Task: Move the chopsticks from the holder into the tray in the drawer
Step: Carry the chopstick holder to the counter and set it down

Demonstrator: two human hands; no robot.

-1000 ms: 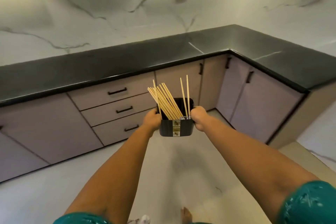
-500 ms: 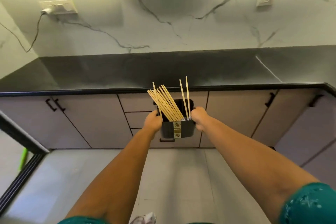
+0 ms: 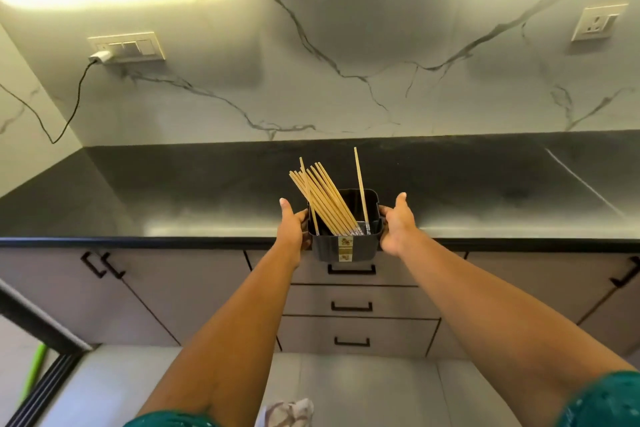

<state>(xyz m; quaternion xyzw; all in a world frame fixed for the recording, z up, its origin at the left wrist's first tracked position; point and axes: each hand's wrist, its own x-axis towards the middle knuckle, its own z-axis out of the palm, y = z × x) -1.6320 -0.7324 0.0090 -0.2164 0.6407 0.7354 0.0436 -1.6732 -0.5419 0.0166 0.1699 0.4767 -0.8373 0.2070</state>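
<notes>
A black square holder (image 3: pixel 332 248) with a paper label on its front is held between both hands at the front edge of the dark counter (image 3: pixel 173 204). Several wooden chopsticks (image 3: pixel 322 199) lean to the left inside it, and one stands nearly upright at the right. My left hand (image 3: pixel 292 225) grips the holder's left side and my right hand (image 3: pixel 396 227) grips its right side. Below the holder are three shut drawers; the top drawer (image 3: pixel 391 270) has a black handle. No tray is visible.
Marble backsplash behind the counter carries a switch plate with a plugged-in charger and cable (image 3: pixel 104 57) at left and a socket (image 3: pixel 595 22) at right. Cabinet doors (image 3: pixel 166 288) flank the drawers. A green pole (image 3: pixel 34 369) stands at the lower left.
The view has swung left along the counter and come closer. The holder has risen from in front of the drawers to the counter's front edge, still held in both hands.
</notes>
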